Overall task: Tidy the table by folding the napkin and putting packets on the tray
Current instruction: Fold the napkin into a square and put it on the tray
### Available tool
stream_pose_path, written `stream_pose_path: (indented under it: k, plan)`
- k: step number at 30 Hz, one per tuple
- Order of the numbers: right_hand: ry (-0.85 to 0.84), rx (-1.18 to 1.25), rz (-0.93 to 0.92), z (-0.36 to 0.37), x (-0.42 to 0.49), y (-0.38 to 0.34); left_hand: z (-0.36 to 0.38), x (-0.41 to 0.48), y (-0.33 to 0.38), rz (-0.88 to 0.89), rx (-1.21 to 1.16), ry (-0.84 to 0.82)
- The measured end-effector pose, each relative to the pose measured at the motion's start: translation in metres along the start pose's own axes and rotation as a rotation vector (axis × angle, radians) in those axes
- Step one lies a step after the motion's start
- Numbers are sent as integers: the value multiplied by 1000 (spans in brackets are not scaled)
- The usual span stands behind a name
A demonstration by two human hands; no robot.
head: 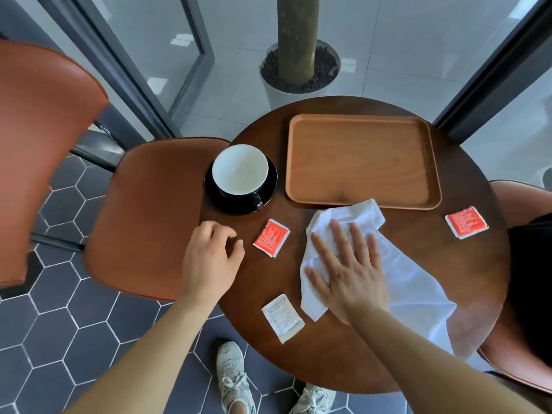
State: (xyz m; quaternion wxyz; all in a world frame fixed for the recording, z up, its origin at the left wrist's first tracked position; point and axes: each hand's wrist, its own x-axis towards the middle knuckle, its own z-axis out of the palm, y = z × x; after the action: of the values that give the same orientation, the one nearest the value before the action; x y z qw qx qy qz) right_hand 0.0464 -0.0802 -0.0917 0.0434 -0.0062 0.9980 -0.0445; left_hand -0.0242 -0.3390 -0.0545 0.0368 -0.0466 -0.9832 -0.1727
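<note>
A small round worktop [328, 363] is standing in a café corner, with glass doors behind it and grey hexagon tiles below. The tray [358, 162] is lying bare at the far side, with a cup [240, 170] to its left.

The napkin [418, 288] is lying crumpled and unfolded just in front of the tray, its long axis running on a slant from the tray's near edge down toward the near right rim. The right hand [349, 273] is pressing flat on the napkin's far left half, fingers spread and pointing toward the tray. The left hand [209, 258] is hanging loosely curled and holding nothing, just left of the red packet [271, 238]; I cannot tell if it is touching the wood.

The white packet [283, 318] is lying near the front edge, between the two forearms. The far red packet [466, 222] is sitting well apart, right of the napkin.

Folding looks like the step in hand, and no packet is on the tray yet. The left hand is nearer the free left edge of the napkin.
</note>
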Motion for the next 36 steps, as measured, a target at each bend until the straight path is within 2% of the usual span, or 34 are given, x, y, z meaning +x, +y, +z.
stream_pose_path:
  k: [6, 9, 16, 25, 36]
  plan:
    - [-5, 1, -4, -3, 0, -1, -5, 10, 36, -131, -196, 84]
    - [-9, -1, -15, -2, 0, 0, -2, 25, 51, -262, -276, 131]
    - [-10, -11, -14, 0, 1, 1, 3, 43, 63, -369, -284, 180]
    - [-18, -2, -11, -3, 0, 1, 6, 44, 71, -309, -339, 237]
    - [-15, 6, -12, -4, 0, 0, -3, 38, 35, -197, -342, 307]
